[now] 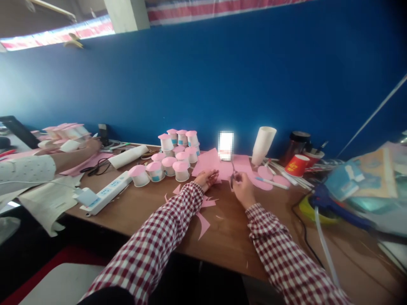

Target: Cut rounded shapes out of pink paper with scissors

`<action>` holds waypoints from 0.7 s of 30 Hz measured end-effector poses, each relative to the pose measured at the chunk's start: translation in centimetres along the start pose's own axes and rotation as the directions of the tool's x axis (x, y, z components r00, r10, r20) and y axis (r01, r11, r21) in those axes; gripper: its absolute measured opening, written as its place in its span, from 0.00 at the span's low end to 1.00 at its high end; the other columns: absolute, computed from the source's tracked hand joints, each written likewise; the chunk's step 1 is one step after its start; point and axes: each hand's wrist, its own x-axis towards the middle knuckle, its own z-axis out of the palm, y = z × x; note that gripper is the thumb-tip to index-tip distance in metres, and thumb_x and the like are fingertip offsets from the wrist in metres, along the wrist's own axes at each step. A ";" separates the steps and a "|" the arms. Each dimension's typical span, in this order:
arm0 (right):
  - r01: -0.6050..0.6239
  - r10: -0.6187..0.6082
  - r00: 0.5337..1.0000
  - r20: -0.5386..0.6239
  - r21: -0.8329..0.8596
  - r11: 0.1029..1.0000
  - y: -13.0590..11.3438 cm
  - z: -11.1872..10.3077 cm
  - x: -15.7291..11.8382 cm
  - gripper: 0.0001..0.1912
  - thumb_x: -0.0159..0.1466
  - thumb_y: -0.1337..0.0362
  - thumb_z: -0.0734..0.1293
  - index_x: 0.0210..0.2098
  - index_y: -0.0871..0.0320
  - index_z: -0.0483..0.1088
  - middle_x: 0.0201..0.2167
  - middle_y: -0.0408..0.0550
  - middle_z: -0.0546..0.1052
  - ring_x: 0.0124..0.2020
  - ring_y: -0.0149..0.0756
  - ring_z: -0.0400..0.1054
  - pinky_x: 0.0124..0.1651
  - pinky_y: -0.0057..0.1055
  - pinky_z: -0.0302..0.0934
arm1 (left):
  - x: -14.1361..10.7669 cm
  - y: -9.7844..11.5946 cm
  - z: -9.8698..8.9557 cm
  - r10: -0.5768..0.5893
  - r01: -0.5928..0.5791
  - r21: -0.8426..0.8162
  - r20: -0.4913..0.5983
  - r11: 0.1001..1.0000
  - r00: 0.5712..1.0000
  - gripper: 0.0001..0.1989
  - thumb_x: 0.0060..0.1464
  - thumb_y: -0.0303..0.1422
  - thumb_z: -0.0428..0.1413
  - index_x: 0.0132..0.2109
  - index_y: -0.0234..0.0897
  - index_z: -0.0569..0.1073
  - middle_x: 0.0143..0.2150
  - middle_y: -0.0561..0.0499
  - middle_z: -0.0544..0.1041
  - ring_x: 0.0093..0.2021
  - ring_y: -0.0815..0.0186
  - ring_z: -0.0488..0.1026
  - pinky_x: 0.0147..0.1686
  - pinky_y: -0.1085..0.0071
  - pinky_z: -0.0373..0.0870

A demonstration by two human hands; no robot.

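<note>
In the head view my right hand (243, 188) grips a pair of scissors (233, 173), blades pointing away from me toward the wall. My left hand (207, 179) rests beside the pink paper (205, 163), fingers loosely bent and apart, with no held thing visible. Pink paper lies beyond both hands. Curved pink offcuts (203, 225) are scattered under and in front of my left forearm. To the right lie cut pink paper rounds (264, 173) and a light-coloured pen (273, 183).
Several white paper cups with pink tops (155, 171) stand left, near a power strip (110, 192). A bright phone-like screen (226, 146), tall cup stack (263, 146), red cup (297, 165) and blue glue gun (337, 209) are about. A co-worker's arm (74, 156) reaches in at far left.
</note>
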 end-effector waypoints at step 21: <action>-0.128 0.124 0.989 0.079 0.047 0.991 -0.2 -0.5 0.3 0.22 0.57 0.52 0.68 0.44 0.61 0.70 0.36 0.57 0.79 0.35 0.45 0.74 0.36 0.37 0.68 | -2.8 3.8 -3.0 0.213 -0.195 0.318 -0.025 0.928 0.977 0.04 0.47 0.27 0.62 0.32 0.32 0.75 0.35 0.44 0.78 0.36 0.68 0.74 0.39 0.74 0.72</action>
